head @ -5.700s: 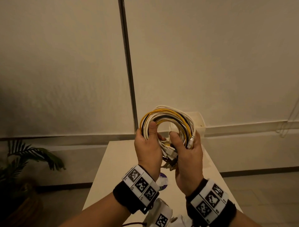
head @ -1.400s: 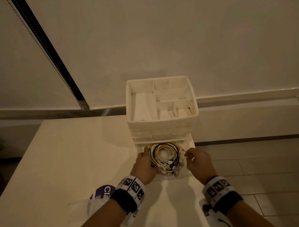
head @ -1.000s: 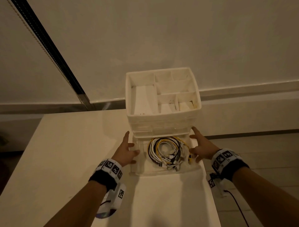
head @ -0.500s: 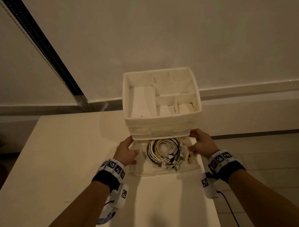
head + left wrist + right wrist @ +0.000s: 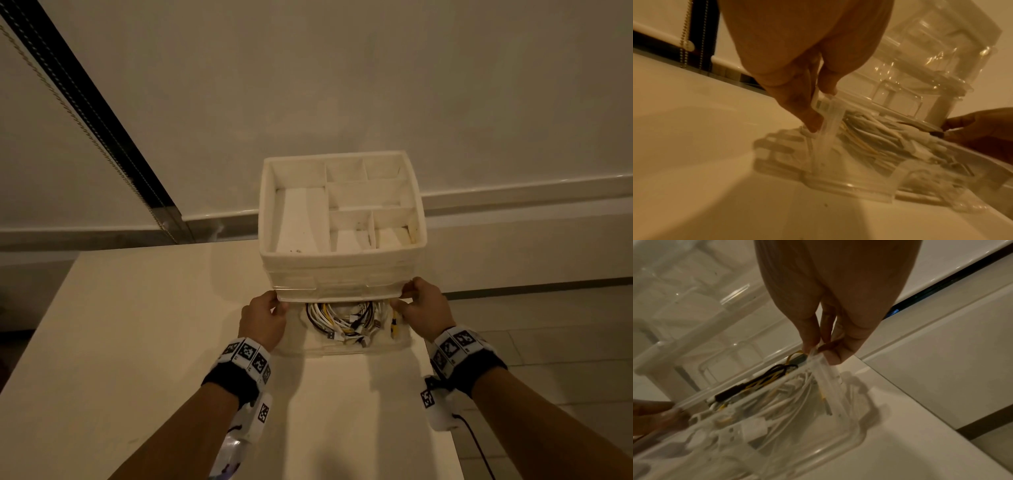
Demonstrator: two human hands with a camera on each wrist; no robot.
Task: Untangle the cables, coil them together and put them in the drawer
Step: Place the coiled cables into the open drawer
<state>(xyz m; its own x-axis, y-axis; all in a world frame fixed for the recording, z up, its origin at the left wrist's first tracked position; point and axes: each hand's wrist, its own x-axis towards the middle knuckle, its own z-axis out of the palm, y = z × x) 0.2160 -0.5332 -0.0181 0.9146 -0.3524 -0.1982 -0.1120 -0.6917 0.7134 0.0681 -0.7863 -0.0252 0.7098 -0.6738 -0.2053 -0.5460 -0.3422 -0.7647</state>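
The coil of white, yellow and black cables [image 5: 342, 322] lies in the clear bottom drawer [image 5: 342, 348], which is pulled partway out of the white drawer unit [image 5: 342, 274]. The coil's far half is hidden under the unit. My left hand [image 5: 263, 320] pinches the drawer's left wall [image 5: 830, 116] between thumb and fingers [image 5: 813, 121]. On the other side my right hand [image 5: 419, 308] pinches the right wall [image 5: 824, 369] in the same way. The cables [image 5: 777, 395] show through the clear plastic.
The unit stands at the back right of a white table [image 5: 137, 342], with a divided open tray [image 5: 301, 212] on top. The table's right edge [image 5: 442, 428] runs just past the drawer, with tiled floor beyond. A blind's bead chain [image 5: 68, 113] hangs at the left.
The coil went from both hands into the drawer. Both hands let go of it, moved to the drawer's sides and took hold there. The drawer has slid further in under the unit.
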